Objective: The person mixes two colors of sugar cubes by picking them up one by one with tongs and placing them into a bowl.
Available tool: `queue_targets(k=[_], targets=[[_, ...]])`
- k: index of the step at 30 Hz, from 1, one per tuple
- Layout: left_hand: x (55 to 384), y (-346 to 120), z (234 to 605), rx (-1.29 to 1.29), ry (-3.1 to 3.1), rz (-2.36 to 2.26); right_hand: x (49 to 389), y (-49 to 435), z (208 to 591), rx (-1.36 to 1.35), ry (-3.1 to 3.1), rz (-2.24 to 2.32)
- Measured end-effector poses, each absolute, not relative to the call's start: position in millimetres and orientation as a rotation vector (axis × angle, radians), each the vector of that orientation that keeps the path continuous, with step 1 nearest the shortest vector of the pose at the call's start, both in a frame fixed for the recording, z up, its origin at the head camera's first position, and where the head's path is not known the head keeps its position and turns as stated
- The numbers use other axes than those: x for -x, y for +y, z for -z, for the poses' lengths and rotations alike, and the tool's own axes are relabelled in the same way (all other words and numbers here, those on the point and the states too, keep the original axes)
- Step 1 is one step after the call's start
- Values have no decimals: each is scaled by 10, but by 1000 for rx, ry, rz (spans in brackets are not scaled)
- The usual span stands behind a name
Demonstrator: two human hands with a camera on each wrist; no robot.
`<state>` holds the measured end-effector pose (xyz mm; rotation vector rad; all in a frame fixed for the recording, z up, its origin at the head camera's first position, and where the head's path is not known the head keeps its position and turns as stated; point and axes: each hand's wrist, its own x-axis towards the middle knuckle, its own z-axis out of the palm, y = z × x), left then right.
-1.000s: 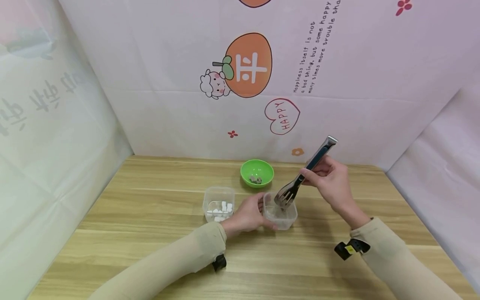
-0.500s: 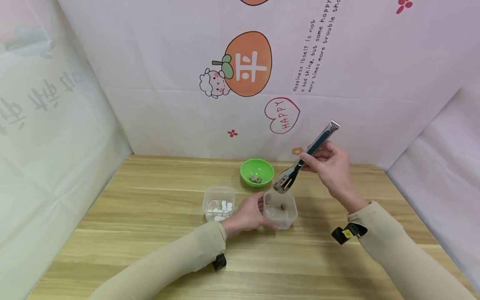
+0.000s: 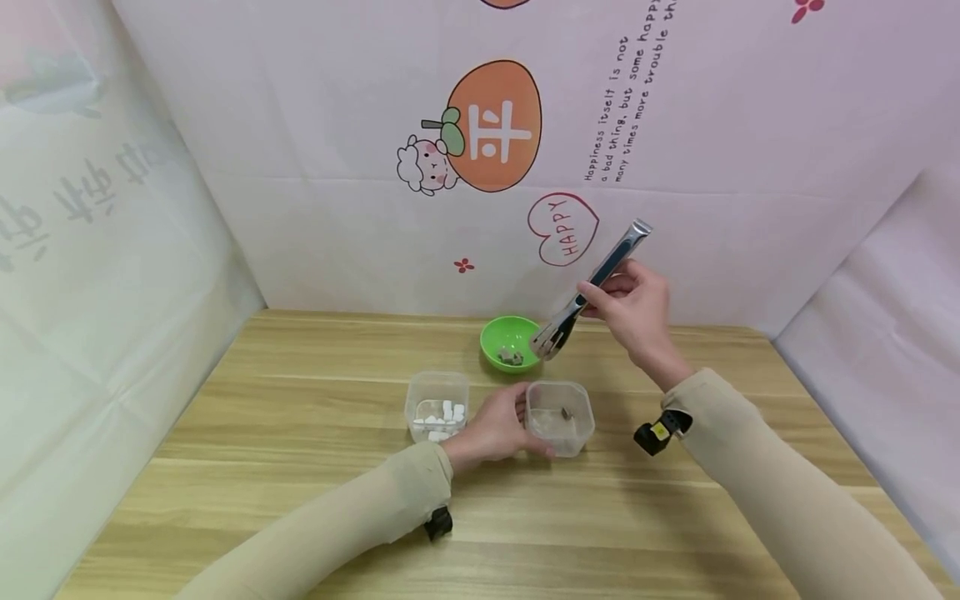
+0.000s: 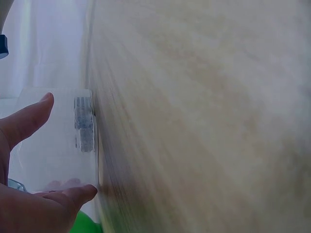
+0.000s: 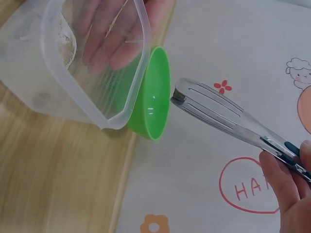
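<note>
My right hand point(image 3: 637, 308) grips metal serving tongs point(image 3: 600, 279) with dark handle insets, tips pointing down-left. Between the tongs' tips sits a small grey-brown cube point(image 5: 179, 94), seen in the right wrist view. The tips are beside the right rim of a green bowl point(image 3: 498, 333), which contains several grey-brown cubes point(image 3: 510, 358). With thumb in front and fingers behind, my left hand point(image 3: 498, 425) holds the left side of a clear plastic container point(image 3: 558, 446). One small brown piece point(image 3: 566, 413) lies inside that container.
Left of my left hand stands a second clear container point(image 3: 438, 385) with several white cubes point(image 3: 447, 412). All stand on a wood-grain table point(image 3: 322, 417). A printed white cloth backdrop point(image 3: 337, 242) rises behind the table's back edge.
My right hand has lifted the tongs out of the clear container and moved them up and left to the green bowl. The left hand has stayed on the container.
</note>
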<state>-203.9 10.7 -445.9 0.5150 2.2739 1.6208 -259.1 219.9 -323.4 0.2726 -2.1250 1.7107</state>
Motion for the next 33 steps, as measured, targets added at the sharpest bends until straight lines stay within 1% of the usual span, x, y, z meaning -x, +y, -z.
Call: queue_targets(k=[10,19,33], targets=[[2048,105,4478,-514,2262,-1636,2795,2051,3360,-201,-2136,-1682],[2052,93,4506,-505,2272,-1628,2917,1922,3457,-146,-2156,-1649],[2070,88,4492,-529,2280,-1619,3052,1752,3497,-105,-2182,-1590]])
